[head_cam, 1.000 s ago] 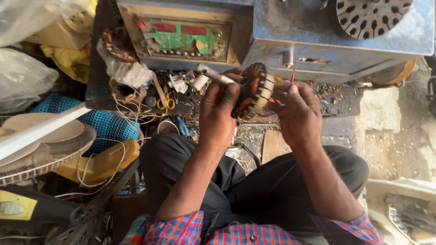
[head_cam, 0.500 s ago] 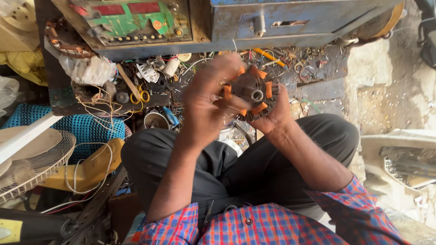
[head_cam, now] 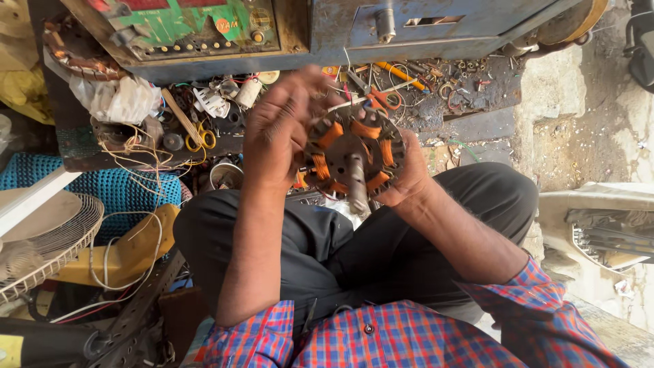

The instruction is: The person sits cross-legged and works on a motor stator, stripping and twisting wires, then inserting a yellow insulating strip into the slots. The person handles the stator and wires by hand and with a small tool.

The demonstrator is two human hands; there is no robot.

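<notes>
Your left hand (head_cam: 279, 133) and right hand (head_cam: 407, 176) both clamped on round motor stator (head_cam: 353, 153) with orange coils, held above your lap, shaft pointing toward you. Just beyond grip: cluttered bench ledge (head_cam: 470, 123) with orange-handled scissors (head_cam: 385, 99), yellow-handled scissors (head_cam: 197, 140), loose wires, small parts. Behind that, blue-green metal machine (head_cam: 327, 27) blocks forward reach. Left of grip: small metal cup (head_cam: 225, 176), contents unclear; fan guard (head_cam: 65, 238); yellow cable. Right of grip: bare stone floor (head_cam: 579, 129), open room.

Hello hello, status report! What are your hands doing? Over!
Left hand and right hand both gripping the stator. Shaft points at camera. Nothing in the way.
</notes>
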